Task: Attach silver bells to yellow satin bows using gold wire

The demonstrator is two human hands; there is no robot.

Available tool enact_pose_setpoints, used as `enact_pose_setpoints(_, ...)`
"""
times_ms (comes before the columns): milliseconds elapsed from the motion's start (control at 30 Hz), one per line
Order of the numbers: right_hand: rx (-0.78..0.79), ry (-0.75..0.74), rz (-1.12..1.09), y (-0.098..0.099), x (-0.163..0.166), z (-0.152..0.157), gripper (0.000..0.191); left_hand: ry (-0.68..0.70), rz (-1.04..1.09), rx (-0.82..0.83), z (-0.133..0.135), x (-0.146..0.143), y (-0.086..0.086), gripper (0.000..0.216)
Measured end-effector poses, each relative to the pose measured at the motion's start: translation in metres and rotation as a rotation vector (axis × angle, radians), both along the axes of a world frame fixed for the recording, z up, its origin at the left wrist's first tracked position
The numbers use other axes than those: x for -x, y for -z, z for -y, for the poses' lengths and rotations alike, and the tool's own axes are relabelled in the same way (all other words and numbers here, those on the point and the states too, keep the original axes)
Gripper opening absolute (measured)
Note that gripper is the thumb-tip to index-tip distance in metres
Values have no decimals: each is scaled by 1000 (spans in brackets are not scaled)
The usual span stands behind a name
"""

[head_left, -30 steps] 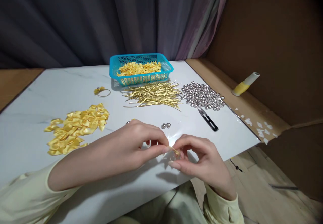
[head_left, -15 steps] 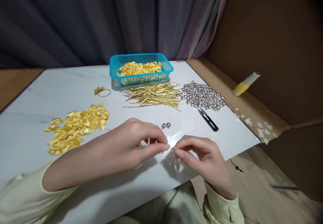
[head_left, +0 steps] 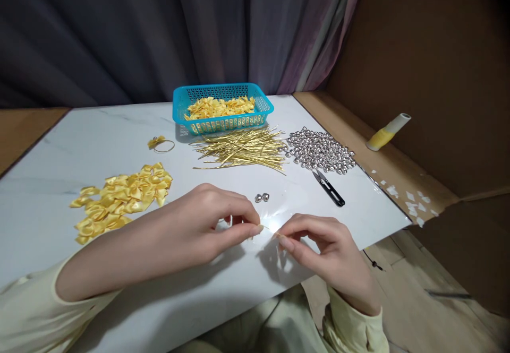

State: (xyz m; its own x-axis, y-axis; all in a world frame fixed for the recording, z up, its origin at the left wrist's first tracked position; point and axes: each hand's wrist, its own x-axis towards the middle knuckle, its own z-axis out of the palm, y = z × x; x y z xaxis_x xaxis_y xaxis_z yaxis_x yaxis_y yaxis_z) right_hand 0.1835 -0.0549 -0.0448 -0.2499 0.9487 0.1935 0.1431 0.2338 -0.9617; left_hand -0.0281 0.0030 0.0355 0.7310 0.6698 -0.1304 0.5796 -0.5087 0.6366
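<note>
Between my two hands runs a thin gold wire point(head_left: 269, 228), pinched at both sides. My left hand point(head_left: 219, 223) closes thumb and forefinger on one part of it. The fingertips of my right hand point(head_left: 313, 244) grip the other part, a short gap away. Most of the wire is hidden by fingers. Two silver beads point(head_left: 262, 197) lie on the table just beyond the gap. Farther back is a pile of gold wires point(head_left: 243, 148), and to its right a heap of silver beads point(head_left: 319, 150). Yellow satin bows point(head_left: 123, 199) lie beyond my left forearm.
A blue basket point(head_left: 223, 122) of yellow bows stands at the back of the white table point(head_left: 99, 140). Black thread snips point(head_left: 330, 189) lie at right. One bow with a wire ring point(head_left: 163, 145) lies at left. A yellow-white tube point(head_left: 388, 131) and paper scraps point(head_left: 414, 201) are by the cardboard wall.
My hands have drawn slightly apart, the left one to the left and the right one to the right. More of the wire shows between them.
</note>
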Motion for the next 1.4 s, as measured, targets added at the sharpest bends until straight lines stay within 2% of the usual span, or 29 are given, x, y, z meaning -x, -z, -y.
enact_pose_setpoints(200,-15,3,34,0,-1,1,8,31,-6,-3,-3,4,2,17)
enact_pose_setpoints(267,-30,0,52,0,-1,1,8,16,9,-9,-3,7,4,11)
enact_pose_setpoints(300,-41,-5,65,-1,-1,1,8,-1,22,0,-2,7,6,17)
enact_pose_setpoints(367,-67,-24,92,-3,-1,1,10,-38,62,69,-1,7,10,42)
enact_pose_setpoints(433,-98,-51,113,-5,1,1,11,-38,110,207,-1,4,15,56)
enact_pose_setpoints(500,-129,-74,138,-7,1,2,11,-15,150,341,-1,-1,21,54)
enact_pose_setpoints(600,-195,-95,191,-9,2,2,12,22,157,460,-3,-9,27,43)
enact_pose_setpoints(733,-283,-111,250,-12,1,4,14,56,88,510,-6,-14,30,36)
enact_pose_setpoints(900,-288,-135,290,-12,0,7,13,78,48,607,-7,-16,31,34)
enact_pose_setpoints(1100,-313,-121,370,-13,-3,7,14,41,-6,532,-8,-15,28,29)
enact_pose_setpoints(1400,-312,-124,363,-15,-4,8,14,21,-43,475,-11,-10,24,27)
